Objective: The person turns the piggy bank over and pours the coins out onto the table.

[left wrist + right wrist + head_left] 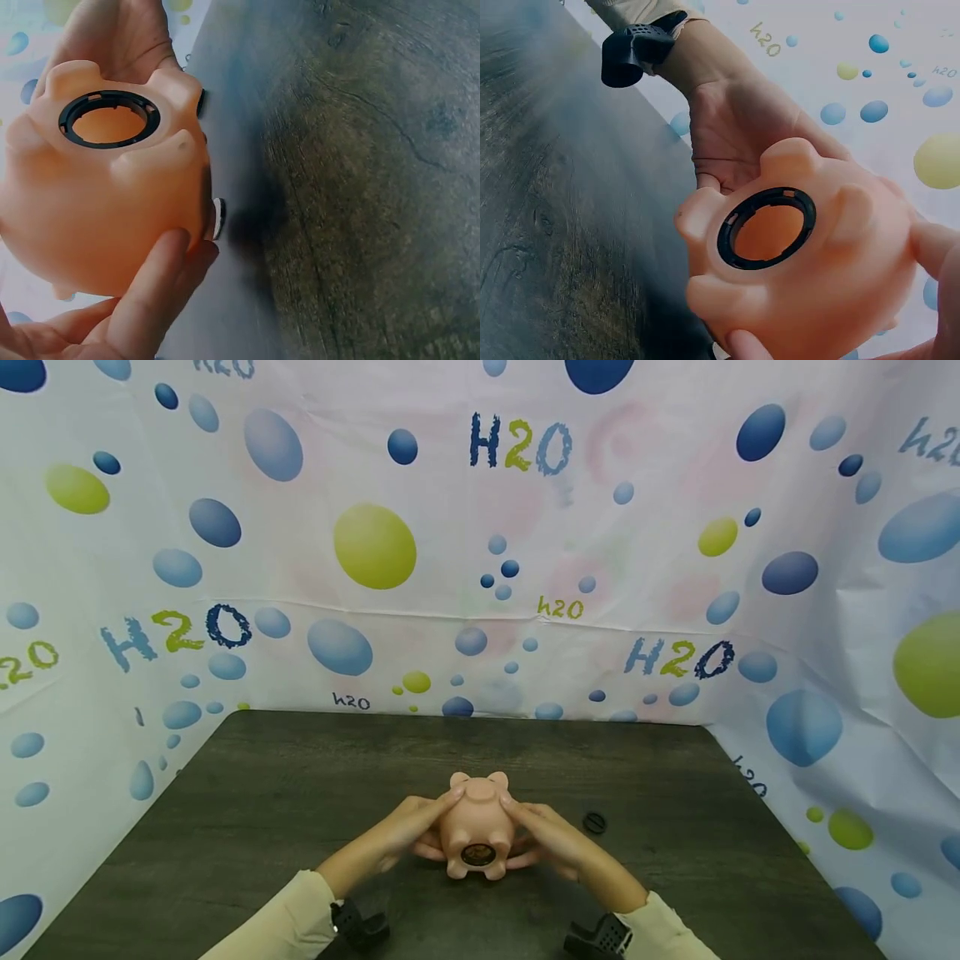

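A pink piggy bank (480,814) is held between both hands above the dark table, its feet and belly turned toward me. The left hand (411,828) grips its left side, and the right hand (551,837) grips its right side, thumbs near the top. In the left wrist view, an uncovered round hole with a black ring (69,120) shows in the belly, between the feet. The same black ring (808,206) is seen in the right wrist view. Right of the right hand, a round black plug (595,823) lies on the table.
The dark wood-grain table (300,760) spreads around the hands. A white curtain (465,510) printed with bubbles and H2O lettering encloses it at the back and both sides. Black camera mounts (360,927) sit on the wrists. Behind the piggy bank, a small pale-edged thing (218,218) is partly hidden.
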